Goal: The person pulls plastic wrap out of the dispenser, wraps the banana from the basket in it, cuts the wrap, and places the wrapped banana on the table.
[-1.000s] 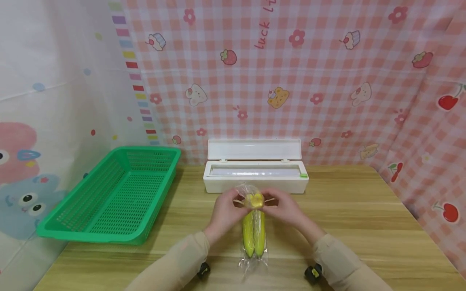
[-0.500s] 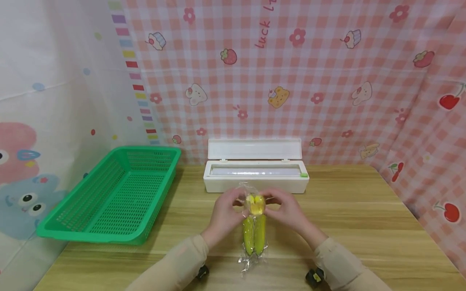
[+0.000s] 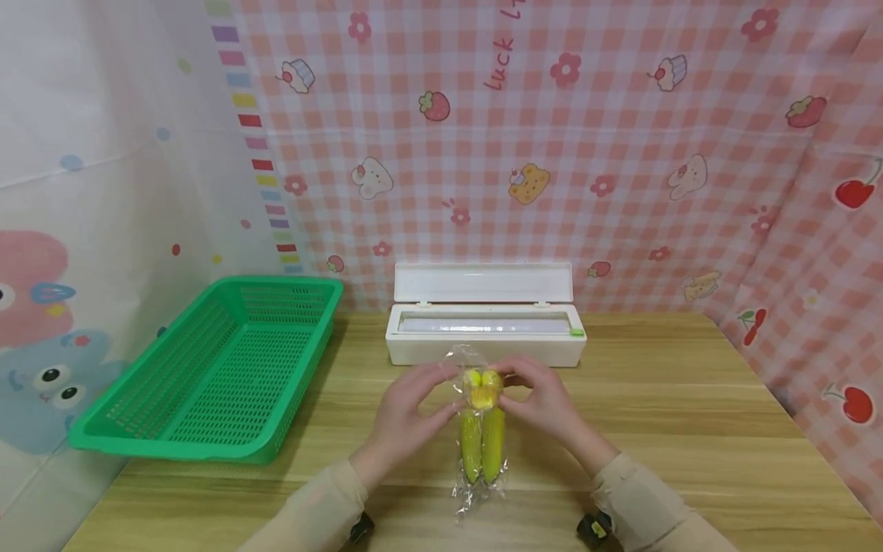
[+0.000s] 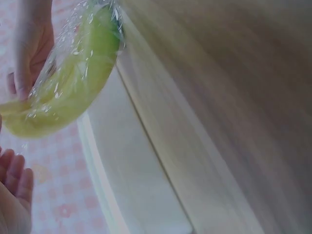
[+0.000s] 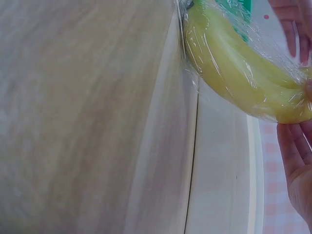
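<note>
A pair of bananas (image 3: 481, 441) wrapped in clear cling film (image 3: 465, 491) is in front of me in the head view, stem end up and away from me, tips toward me. My right hand (image 3: 541, 391) grips the wrapped stem end, thumb on one side and fingers on the other, as the right wrist view shows on the bananas (image 5: 243, 73). My left hand (image 3: 403, 418) is beside the stem end with fingers spread. In the left wrist view this left hand (image 4: 14, 195) is apart from the fruit.
A white cling film dispenser (image 3: 486, 351) with its lid (image 3: 483, 284) raised stands at the back of the wooden table (image 3: 676, 429). A green basket (image 3: 172, 448) with slotted sides is on the left. Patterned cloth (image 3: 607, 153) hangs behind.
My left hand has let go of the wrapped stem end and drawn back to the left, fingers spreading. The stem end has tilted up, and my right hand keeps its hold.
</note>
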The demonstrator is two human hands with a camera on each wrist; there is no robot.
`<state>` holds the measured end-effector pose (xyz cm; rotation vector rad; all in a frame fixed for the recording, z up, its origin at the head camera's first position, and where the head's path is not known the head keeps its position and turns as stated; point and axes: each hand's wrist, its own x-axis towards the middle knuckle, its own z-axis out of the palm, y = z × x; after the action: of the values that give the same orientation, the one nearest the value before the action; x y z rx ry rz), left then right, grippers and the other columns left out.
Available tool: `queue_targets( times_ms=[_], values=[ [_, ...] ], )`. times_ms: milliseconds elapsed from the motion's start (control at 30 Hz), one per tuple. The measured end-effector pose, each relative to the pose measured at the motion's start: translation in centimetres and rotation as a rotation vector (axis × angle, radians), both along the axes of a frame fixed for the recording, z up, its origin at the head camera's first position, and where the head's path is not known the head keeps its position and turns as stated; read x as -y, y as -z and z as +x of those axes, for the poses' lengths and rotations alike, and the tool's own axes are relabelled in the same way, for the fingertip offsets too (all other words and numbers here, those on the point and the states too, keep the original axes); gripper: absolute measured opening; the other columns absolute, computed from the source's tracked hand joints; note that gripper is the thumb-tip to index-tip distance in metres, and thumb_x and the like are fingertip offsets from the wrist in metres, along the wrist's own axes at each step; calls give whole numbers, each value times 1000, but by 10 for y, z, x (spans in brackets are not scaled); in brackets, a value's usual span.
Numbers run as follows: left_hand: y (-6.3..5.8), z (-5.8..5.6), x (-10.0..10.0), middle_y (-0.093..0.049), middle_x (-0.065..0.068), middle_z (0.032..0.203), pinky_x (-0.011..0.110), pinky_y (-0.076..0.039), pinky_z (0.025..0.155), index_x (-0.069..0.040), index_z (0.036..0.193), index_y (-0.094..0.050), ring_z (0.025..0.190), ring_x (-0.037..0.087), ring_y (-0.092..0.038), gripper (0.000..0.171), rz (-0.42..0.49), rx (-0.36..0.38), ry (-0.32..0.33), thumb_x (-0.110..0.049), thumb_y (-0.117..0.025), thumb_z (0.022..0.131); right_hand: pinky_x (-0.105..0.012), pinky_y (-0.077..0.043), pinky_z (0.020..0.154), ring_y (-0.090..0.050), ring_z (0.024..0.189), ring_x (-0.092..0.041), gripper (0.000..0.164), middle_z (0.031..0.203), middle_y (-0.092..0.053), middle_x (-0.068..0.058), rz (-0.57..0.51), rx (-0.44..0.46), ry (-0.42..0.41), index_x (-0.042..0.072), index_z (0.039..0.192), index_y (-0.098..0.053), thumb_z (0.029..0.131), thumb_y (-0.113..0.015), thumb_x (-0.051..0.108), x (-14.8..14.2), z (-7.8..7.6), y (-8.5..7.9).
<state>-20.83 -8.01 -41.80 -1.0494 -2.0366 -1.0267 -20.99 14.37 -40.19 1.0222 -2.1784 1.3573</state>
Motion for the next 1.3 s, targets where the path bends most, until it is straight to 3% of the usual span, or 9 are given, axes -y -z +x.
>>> queue_targets(
  times_ms=[233, 333, 433, 633, 733, 967, 1100, 1300],
  values=[
    [-10, 9, 8, -64, 14, 105, 33, -48, 88, 3, 104, -65, 96, 25, -61, 33, 24, -377, 106, -14, -73, 77, -35, -55, 73, -59, 86, -15, 35, 95, -62, -11, -7, 7, 14, -5, 99, -62, 67, -73, -14, 1, 2, -1],
    [-15, 15, 6, -65, 16, 105, 34, -49, 86, 4, 102, -65, 95, 27, -62, 31, -8, -485, 136, -18, -70, 82, -35, -55, 73, -59, 86, -15, 36, 94, -62, -11, -13, 2, 13, -5, 99, -61, 66, -73, -14, 1, 2, 0],
    [-19, 19, 3, -64, 18, 106, 36, -50, 86, 6, 103, -65, 97, 29, -62, 31, -40, -540, 166, -18, -68, 83, -34, -55, 73, -59, 86, -15, 36, 94, -62, -11, -12, -6, 11, -5, 99, -61, 66, -73, -14, 1, 2, 1],
    [-23, 21, -2, -63, 18, 111, 35, -48, 89, 7, 106, -64, 101, 29, -61, 36, -56, -505, 157, -12, -71, 76, -34, -55, 72, -59, 86, -15, 37, 94, -62, -11, -10, -29, 10, -4, 99, -61, 66, -73, -15, 1, 2, 1],
    [-23, 20, -4, -62, 17, 113, 36, -47, 90, 6, 108, -63, 104, 30, -60, 32, -56, -482, 160, -11, -67, 81, -36, -55, 71, -59, 86, -15, 37, 94, -62, -11, -13, -44, 8, -4, 99, -61, 66, -73, -15, 1, 1, 2],
    [-24, 12, -9, -61, 17, 116, 38, -46, 92, 5, 110, -63, 107, 31, -58, 28, -115, -505, 195, -14, -58, 90, -30, -54, 74, -58, 90, -15, 38, 100, -62, -3, 11, -29, 2, 6, 104, -62, 70, -74, -4, -7, -20, 31],
    [-27, 11, -12, -61, 16, 117, 38, -45, 94, 4, 112, -63, 108, 30, -57, 28, -147, -492, 212, -15, -54, 93, -28, -53, 76, -58, 91, -16, 36, 100, -61, -1, 22, -44, -4, 7, 105, -62, 72, -74, 1, -7, -20, 30],
    [-29, 10, -16, -62, 14, 115, 41, -46, 92, 3, 111, -64, 108, 27, -58, 27, -140, -413, 243, -14, -54, 93, -28, -53, 77, -58, 91, -15, 37, 100, -62, -1, 27, -51, -6, 8, 105, -62, 71, -75, 1, -6, -20, 29]
  ],
)
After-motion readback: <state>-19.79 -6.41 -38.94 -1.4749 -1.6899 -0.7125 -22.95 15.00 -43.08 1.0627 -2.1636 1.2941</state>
